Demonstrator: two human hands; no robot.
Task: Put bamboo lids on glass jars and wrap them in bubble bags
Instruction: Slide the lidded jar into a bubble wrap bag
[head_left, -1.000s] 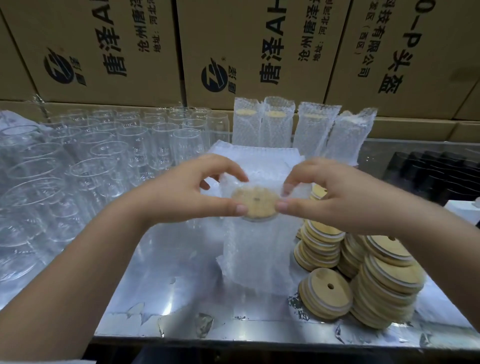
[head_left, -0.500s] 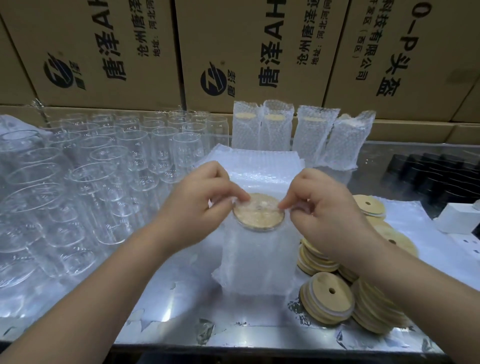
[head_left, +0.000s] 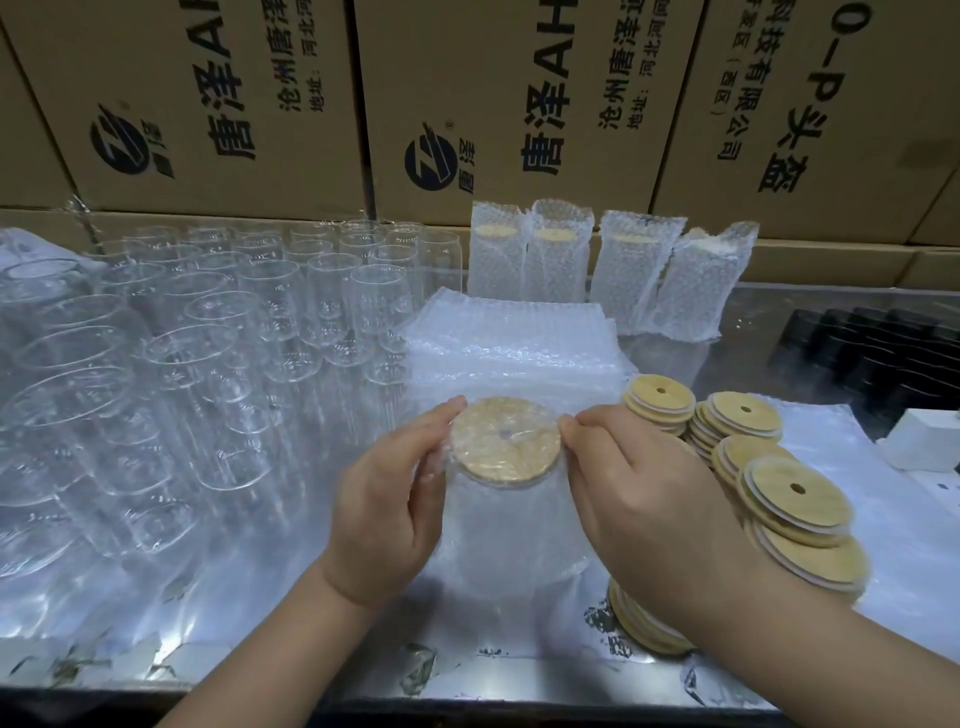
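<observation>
The left hand (head_left: 387, 512) and right hand (head_left: 639, 493) grip opposite sides of the bagged jar (head_left: 514, 535), upright at centre frame on the surface (head_left: 291, 639), its bamboo lid (head_left: 506, 440) under the film. Spare lids (head_left: 795, 493) pile at right.

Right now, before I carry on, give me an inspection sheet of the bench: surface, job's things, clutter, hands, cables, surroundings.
Surface: shiny metal table, marks along the front edge.
Job's things: bagged jar in the middle, lid on it under the bag; empty jars left; bag stack behind; four wrapped jars at the back; loose lids stacked right.
Clutter: black items and a white box far right.
Hands: left hand and right hand grip the bagged jar's sides, fingertips at the lid's rim.
Cables: nothing seen.
Surroundings: cardboard boxes behind the table.
</observation>
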